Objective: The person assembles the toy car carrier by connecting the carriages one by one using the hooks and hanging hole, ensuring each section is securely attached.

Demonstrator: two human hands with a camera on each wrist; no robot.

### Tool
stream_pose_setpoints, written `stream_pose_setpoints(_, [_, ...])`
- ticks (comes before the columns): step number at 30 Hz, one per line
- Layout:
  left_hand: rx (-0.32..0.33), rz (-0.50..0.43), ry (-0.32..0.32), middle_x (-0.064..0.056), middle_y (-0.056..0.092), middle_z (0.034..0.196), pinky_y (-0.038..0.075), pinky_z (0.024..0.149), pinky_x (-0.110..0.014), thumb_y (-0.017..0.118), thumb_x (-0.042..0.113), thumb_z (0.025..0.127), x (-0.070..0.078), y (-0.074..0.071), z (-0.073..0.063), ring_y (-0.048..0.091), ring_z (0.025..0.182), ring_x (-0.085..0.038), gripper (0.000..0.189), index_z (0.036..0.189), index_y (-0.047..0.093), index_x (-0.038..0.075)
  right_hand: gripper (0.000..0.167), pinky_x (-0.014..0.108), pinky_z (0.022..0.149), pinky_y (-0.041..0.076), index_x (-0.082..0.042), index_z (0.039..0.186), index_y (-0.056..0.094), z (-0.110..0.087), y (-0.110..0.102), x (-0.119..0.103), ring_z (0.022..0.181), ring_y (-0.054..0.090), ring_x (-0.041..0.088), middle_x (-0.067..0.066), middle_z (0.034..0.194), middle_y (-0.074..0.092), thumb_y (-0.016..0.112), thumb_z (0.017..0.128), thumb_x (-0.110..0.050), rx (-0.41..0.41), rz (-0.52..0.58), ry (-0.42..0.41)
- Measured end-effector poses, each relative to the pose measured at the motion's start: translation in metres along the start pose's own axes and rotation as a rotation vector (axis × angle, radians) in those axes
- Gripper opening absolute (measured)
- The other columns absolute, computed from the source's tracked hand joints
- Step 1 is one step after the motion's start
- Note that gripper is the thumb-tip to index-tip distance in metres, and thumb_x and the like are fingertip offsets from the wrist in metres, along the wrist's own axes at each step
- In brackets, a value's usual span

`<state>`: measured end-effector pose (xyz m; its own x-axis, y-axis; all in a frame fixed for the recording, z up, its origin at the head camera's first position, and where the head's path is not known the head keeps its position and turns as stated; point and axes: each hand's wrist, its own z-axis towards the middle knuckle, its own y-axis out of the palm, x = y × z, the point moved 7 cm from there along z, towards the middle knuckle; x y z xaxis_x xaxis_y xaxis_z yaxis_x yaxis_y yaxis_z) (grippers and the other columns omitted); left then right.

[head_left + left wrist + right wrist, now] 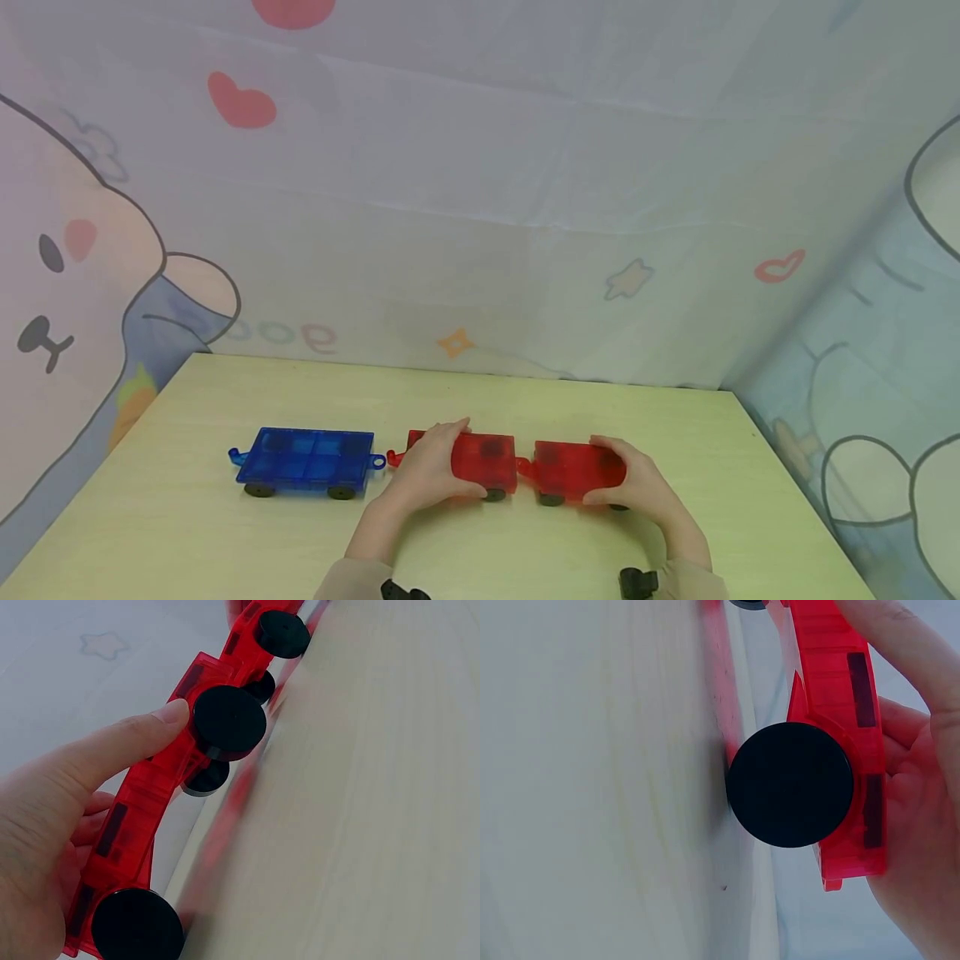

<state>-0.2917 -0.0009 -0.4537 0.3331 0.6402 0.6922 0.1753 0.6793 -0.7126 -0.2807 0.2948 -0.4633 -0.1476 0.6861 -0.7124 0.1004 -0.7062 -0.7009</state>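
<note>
Your left hand point(426, 468) gripping the middle red car point(483, 458), your right hand point(639, 483) gripping the right red car point(572, 468), both lining up along the table point(225, 550), blue car point(309, 458) standing at their left.

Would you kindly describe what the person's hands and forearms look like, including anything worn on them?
The left hand and right hand wear no gloves. Beige sleeves show at the bottom edge of the head view, with a small black device beside the right one and a similar left device, partly cut off by the picture's edge. No cables show.
</note>
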Motion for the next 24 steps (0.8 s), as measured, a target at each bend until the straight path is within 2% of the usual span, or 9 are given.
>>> stream_pose_setpoints(12, [-0.017,0.031,-0.004,-0.015,0.051,0.144,0.043,0.102,-0.063,0.088,0.04,0.067,-0.0002,0.0,-0.0008,0.041,0.137,-0.042,0.097,0.146,0.043,0.006,0.085,0.049,0.1,0.047,-0.001,0.138,0.051,0.0003,-0.0015,-0.0038,0.121,0.052,0.034,0.016,0.136,0.057,0.09,0.067,-0.029,0.005,-0.019,-0.028])
stream_pose_setpoints(24, [-0.021,0.036,-0.002,-0.014,0.052,0.143,0.044,0.101,-0.061,0.088,0.04,0.067,0.0018,-0.0005,-0.0011,0.043,0.135,-0.039,0.097,0.146,0.044,0.006,0.087,0.05,0.1,0.047,-0.002,0.138,0.051,0.0009,0.0011,0.0,0.121,0.052,0.033,0.015,0.137,0.056,0.091,0.066,-0.03,0.003,-0.002,-0.015])
